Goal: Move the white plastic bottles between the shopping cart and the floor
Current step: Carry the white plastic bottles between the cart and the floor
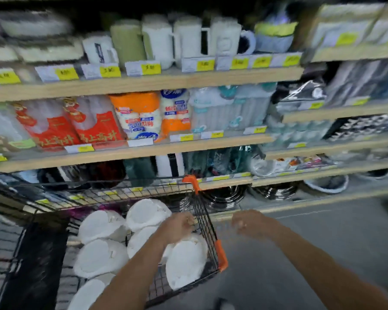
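the left hand (179, 224) hung over the cart (207, 222), just inside its right wire wall, fingers curled loosely down. motion blur hid whether it held anything, so i could not tell its grip. the right hand (248, 222) was outside the cart, just right of that wall and above the floor (323, 242); its fingers were curled too, nothing showed in them, and the blur left its state unclear. both forearms reached in from the lower edge of the view.

white bottles (101, 227) lay packed in the cart's basket, seen from their round ends. one bottle (185, 260) sat right under the left hand against the right wall, near the orange corner guard (221, 256). others were grouped to the left and behind it, touching each other. a second orange guard (192, 182) capped the far right corner of the cart. a dark panel (38, 265) stood at the cart's left side.

no bottle showed on the floor, which was grey.

beyond the cart ran wooden shelves (143, 82) with yellow price tags (150, 68). the top shelf held mugs (158, 39) in white and green. the next held red packs (49, 124) and orange-and-white packs (139, 115). lower down, right of the cart, stacked metal bowls (224, 195) sat near floor level.
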A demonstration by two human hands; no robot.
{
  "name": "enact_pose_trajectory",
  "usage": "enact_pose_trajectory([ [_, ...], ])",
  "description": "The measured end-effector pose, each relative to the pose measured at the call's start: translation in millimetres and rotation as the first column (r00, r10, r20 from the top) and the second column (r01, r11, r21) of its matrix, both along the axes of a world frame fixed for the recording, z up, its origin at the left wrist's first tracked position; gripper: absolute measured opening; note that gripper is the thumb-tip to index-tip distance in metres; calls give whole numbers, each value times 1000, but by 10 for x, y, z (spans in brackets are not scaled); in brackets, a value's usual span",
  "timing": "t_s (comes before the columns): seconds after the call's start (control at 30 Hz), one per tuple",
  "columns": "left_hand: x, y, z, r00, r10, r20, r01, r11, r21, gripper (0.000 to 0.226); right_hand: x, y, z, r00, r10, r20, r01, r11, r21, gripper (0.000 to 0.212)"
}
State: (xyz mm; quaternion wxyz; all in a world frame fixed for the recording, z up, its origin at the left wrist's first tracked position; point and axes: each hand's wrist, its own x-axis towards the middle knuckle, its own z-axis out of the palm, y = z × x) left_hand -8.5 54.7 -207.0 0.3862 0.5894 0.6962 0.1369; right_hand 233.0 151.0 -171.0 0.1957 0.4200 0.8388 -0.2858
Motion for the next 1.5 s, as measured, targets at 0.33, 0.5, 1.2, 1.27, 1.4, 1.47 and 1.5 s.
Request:
enact_pose_trajectory([
  [0.33, 2148, 1183, 365, 921, -383, -68, 389, 912, 131, 5, 2260, 127, 303, 866, -491, -95, 483, 870, -96, 34],
  [0.5, 3622, 1814, 299, 895, -446, -26, 445, 883, 151, 8, 3636, 368, 308, 791, -610, -34, 605, 789, -105, 35],
  [1.2, 8091, 4607, -205, 625, -780, 26, 777, 625, 70, 15, 7905, 1773, -376, 254, -963, -90, 963, 261, -67, 44],
  [1.27, 8508, 4940, -201, 567, -824, -2, 822, 566, 63, 18, 8223, 1897, -429, 202, -974, -99, 975, 210, -74, 46],
  [1.4, 9335, 5374, -233, 465, -885, -19, 885, 464, 43, 22, 8845, 2000, -433, 128, -990, -59, 990, 130, -45, 50],
  [1.47, 9730, 5466, -283, 415, -910, -8, 909, 415, 27, 24, 9152, 2011, -464, 82, -995, -50, 995, 85, -53, 56],
  [1.5, 9929, 5497, -318, 398, -917, -1, 917, 398, 20, 25, 9314, 2012, -485, 58, -997, -47, 997, 61, -56, 59],
])
